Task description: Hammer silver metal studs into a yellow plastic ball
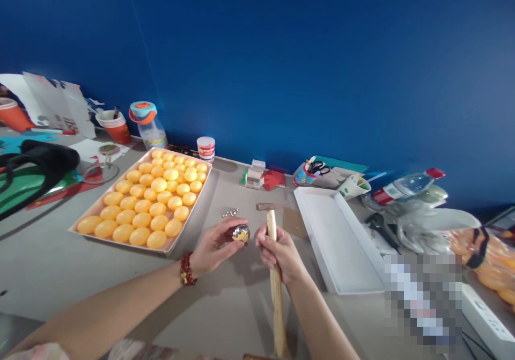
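Note:
Between the thumb and fingers of my left hand (215,246) is a small shiny silver ball (240,233) with a yellowish patch on its side; whether that patch is a reflection I cannot tell. My right hand (281,252) is wrapped round the wooden handle of a hammer (275,279), high up near its metal head, which points up and away from me. The hammer and the ball are apart. Just beyond my left hand, a small silver chain-like cluster (230,213) lies on the grey table (225,317).
A shallow box (169,252) with many orange balls stands at left. A long white tray (346,242) lies at right, near a plastic bottle (406,188) and a power strip (485,317). Toward the blue wall stand a lidded tub (206,148) and a pen holder (304,175).

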`<action>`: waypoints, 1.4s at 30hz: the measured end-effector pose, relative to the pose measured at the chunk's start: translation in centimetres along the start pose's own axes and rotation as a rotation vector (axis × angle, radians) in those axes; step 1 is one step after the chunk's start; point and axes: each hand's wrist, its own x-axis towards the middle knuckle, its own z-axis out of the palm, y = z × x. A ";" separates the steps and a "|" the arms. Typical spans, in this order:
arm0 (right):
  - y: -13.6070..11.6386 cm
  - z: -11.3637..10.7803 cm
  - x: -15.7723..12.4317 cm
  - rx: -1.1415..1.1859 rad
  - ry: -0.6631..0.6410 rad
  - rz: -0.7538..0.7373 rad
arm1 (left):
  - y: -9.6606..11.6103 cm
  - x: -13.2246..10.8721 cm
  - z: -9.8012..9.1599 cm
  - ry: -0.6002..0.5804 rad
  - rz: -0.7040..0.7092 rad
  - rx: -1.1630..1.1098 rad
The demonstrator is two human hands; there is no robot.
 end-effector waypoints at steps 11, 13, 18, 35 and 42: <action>0.2 0.0 -0.4 -0.005 -0.052 0.090 | -0.4 -0.2 -0.2 -0.003 -0.028 0.024; 0.2 0.0 -0.4 0.000 -0.061 0.091 | -0.3 -0.3 -0.3 0.007 -0.024 0.057; -0.1 0.2 -0.5 0.007 -0.118 0.116 | 0.0 -0.3 -0.3 -0.023 -0.002 0.108; -0.2 0.5 -0.6 -0.062 -0.112 0.141 | 1.3 -0.2 -0.1 -0.050 -0.025 0.196; -0.2 0.5 -0.7 -0.066 -0.105 0.124 | 1.5 -0.1 -0.2 -0.049 -0.016 0.273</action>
